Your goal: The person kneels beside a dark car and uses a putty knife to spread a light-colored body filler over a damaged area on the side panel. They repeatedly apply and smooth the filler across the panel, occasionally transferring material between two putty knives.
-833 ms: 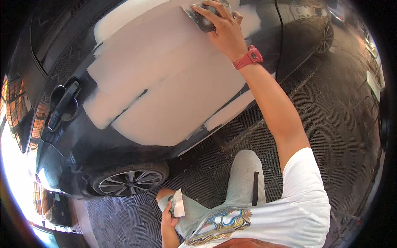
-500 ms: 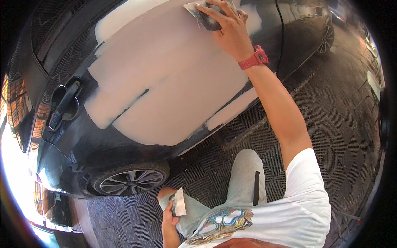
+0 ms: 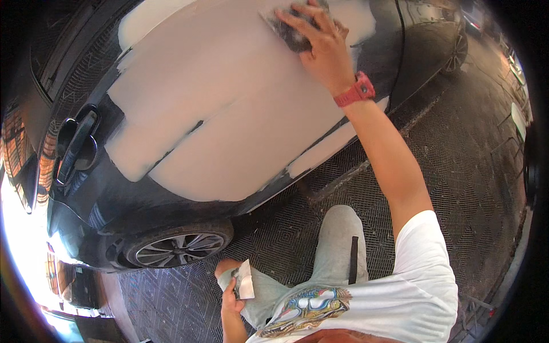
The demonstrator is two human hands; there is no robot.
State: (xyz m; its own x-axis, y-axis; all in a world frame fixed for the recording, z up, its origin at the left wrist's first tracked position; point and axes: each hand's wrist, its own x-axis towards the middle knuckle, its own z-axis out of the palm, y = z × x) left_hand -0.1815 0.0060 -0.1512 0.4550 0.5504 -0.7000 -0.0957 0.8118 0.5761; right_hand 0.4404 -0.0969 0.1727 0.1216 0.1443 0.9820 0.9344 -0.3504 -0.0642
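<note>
My right hand [image 3: 325, 54], with a red watch on its wrist, presses a flat, dark-smeared putty spreader [image 3: 289, 34] against the car door. Its fingers lie over the spreader, and hand and tool are slightly blurred. Pale pinkish filler [image 3: 229, 131] covers much of the black door [image 3: 134, 197], with a dark gap running through it. Down by my knee, my left hand [image 3: 231, 298] grips a second flat spreader [image 3: 245, 281] with pale filler on its face. That one is held away from the car.
A door handle [image 3: 77, 146] sits at the left of the panel, above a wheel [image 3: 180, 250] with silver spokes. Dark grid tiles [image 3: 446, 188] cover the floor. A pale chair [image 3: 518, 121] stands at the far right.
My right hand and its spreader have shifted a little right and down in the view. The car appears slightly farther left. My left hand has barely moved.
</note>
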